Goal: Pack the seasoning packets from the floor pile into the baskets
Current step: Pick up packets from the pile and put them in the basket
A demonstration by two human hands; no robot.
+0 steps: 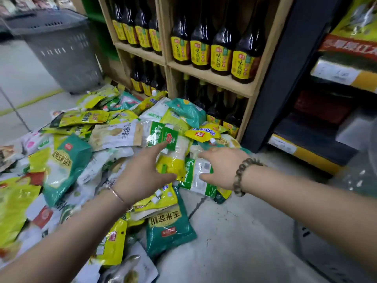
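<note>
Reaching with left hand (142, 174) and right hand (221, 168) over seasoning packets (67, 166) piled on the floor (234, 231), fingers (157, 149) spread apart, gripping nothing; well behind, a grey basket (61, 50) beside shelved bottles (220, 48)

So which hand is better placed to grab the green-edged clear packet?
Probably the right: the right hand is open directly over the green-edged clear packet, while the left hand sits beside it, nearer the yellow packet.
</note>
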